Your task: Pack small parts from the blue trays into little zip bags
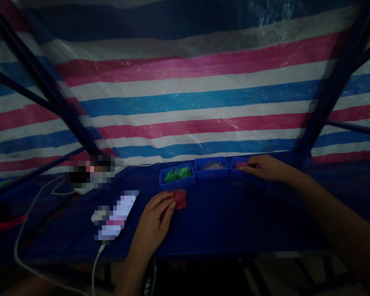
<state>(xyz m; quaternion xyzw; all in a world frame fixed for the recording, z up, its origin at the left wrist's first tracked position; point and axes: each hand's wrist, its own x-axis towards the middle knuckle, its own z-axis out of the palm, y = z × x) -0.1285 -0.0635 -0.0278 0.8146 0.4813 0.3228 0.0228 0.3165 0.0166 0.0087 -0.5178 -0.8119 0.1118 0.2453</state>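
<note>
My left hand [157, 213] lies low over the table, its fingers and thumb closed on the near edge of a small flat red packet [180, 199]. My right hand [262, 167] reaches into the right-hand blue tray [243, 173], fingertips pinched together over reddish-pink contents [239, 165]. What those fingertips hold, if anything, is too small and dark to make out. Beside it stands a middle blue tray [214, 173] with clear or greyish packets [212, 165]. The left blue tray [179, 183] contains green wrapped pieces [177, 174].
A phone [119, 218] with a white cable [98, 257] lies left of my left hand, a pale small object [100, 214] beside it. Farther back is a blurred-out cluster on a white strip [92, 185]. Striped sheeting [197, 98] and blue metal posts [323, 98] close off the back.
</note>
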